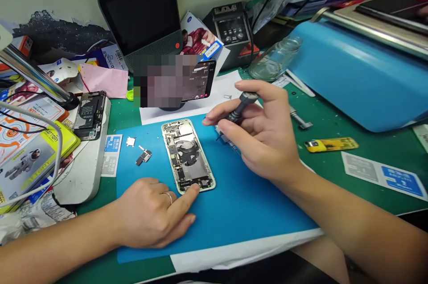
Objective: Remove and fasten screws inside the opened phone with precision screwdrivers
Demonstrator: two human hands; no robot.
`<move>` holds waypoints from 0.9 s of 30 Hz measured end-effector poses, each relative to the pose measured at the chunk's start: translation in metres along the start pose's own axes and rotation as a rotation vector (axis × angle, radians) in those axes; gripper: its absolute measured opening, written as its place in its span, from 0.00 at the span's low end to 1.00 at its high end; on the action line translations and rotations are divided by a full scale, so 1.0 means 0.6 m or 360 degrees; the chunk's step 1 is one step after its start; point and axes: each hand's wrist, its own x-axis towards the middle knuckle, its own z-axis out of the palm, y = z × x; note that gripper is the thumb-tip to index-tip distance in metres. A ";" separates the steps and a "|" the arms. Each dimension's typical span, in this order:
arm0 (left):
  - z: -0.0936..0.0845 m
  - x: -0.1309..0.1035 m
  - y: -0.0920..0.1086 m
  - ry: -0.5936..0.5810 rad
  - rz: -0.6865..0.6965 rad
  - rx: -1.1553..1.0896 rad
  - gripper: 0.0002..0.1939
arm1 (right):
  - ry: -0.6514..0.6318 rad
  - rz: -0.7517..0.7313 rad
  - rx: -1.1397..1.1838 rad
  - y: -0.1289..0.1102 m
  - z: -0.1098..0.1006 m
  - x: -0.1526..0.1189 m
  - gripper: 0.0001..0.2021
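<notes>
An opened smartphone [194, 166] with its circuit boards exposed lies on the blue mat [247, 212]. My left hand [154, 212] rests at its lower end. The index finger is stretched out onto the phone's bottom parts, the thumb points forward, and the other fingers are curled with nothing visible in them. Above and right of the phone, my right hand [264, 128] is closed around a dark grey screwdriver [241, 106]. Its tip is hard to make out. Left of the phone sit a small dark metal part [143, 157] and a small silver piece [130, 141].
Another opened phone [89, 115] sits on a white device at left, beside battery boxes [33, 163]. Behind are a phone on a stand [204, 80], a dark screen [140, 12] and a glass jar [276, 59]. A yellow strip [331, 144] lies at right.
</notes>
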 end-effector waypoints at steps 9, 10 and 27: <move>0.001 0.003 -0.002 0.0023 0.0004 0.0007 0.18 | -0.0041 -0.0023 -0.0058 0.007 0.004 -0.004 0.18; 0.001 0.003 -0.002 0.0025 0.0008 0.0007 0.18 | -0.0050 -0.0030 -0.0058 0.008 0.004 -0.004 0.18; -0.001 0.003 -0.002 -0.0017 0.0040 -0.0016 0.17 | -0.0363 -0.0092 -0.0659 0.016 -0.026 0.000 0.27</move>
